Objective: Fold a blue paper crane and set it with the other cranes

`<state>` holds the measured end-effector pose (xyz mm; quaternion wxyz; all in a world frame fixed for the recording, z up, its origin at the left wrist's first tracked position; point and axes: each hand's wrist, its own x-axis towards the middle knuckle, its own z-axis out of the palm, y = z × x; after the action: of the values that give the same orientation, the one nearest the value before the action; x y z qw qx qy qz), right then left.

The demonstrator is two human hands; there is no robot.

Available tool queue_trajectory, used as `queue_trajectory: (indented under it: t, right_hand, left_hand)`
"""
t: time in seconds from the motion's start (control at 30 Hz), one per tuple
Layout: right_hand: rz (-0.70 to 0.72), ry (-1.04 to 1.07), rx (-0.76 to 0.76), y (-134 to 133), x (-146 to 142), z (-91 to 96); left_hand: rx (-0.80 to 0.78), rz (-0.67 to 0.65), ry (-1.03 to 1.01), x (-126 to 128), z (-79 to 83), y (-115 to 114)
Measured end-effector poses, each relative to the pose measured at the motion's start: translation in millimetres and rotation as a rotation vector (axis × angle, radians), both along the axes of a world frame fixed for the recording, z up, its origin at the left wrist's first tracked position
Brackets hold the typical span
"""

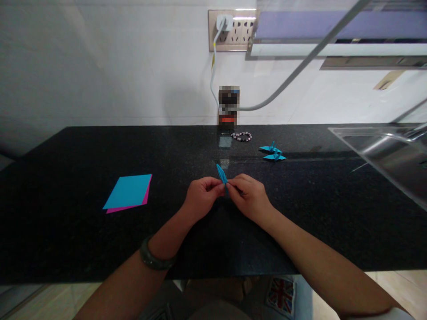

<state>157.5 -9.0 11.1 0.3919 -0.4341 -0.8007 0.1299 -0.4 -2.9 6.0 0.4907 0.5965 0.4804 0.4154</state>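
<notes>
Your left hand [203,195] and right hand [248,195] both pinch the folded blue paper [221,173] | held above table [66,240] centre | finished blue crane [273,152] lies far right | paper sheets [128,192] left.

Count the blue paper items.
3: a flat sheet at left on the counter, over a pink sheet; a folded piece pinched between left hand and right hand; a crane farther back, right. Others may hide underneath.

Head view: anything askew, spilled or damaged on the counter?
Nothing spilled or damaged. Only oddities: the blue sheet sits slightly off the pink sheet under it, so a pink edge shows, and a bead bracelet lies loose on the counter. The left hand and right hand both pinch a folded blue paper.
</notes>
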Motion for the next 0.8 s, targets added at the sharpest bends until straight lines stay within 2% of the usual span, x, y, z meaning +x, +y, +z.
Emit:
queue_trajectory:
  t: [0.4,0.8]
  right_hand:
    - [-0.059,0.035,0.02,1.3,-0.4,-2.3]
    - [0.015,-0.032,-0.001,1.8,-0.1,-2.5]
  left_hand:
    - [0.114,-0.017,0.145,0.9,2.6,-3.7]
    - [0.287,0.045,0.383,0.5,4.3,-5.7]
